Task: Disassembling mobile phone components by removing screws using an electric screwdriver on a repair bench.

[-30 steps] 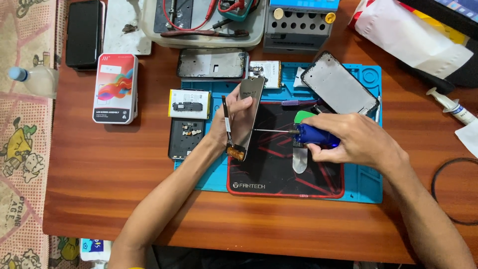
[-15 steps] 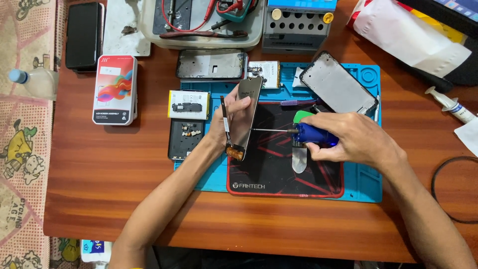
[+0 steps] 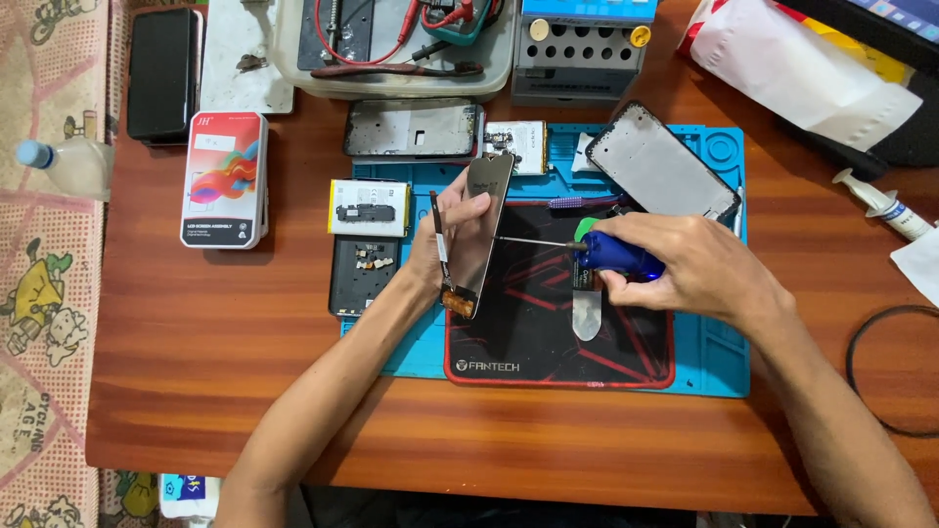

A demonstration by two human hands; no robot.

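Our left hand [image 3: 445, 244] grips the phone screen panel [image 3: 486, 227] tilted on edge. Our right hand [image 3: 685, 269] clasps the blue screwdriver [image 3: 611, 256], its tip touching the panel.

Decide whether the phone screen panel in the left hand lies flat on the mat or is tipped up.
Tipped up: the left hand holds the screen panel on edge above the mat, screwdriver tip against it.

Left hand [image 3: 445, 240], right hand [image 3: 690, 269]: fingers curled

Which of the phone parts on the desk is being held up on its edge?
The grey panel in the left hand. It stands tilted on the black mat, while the frames lie flat.
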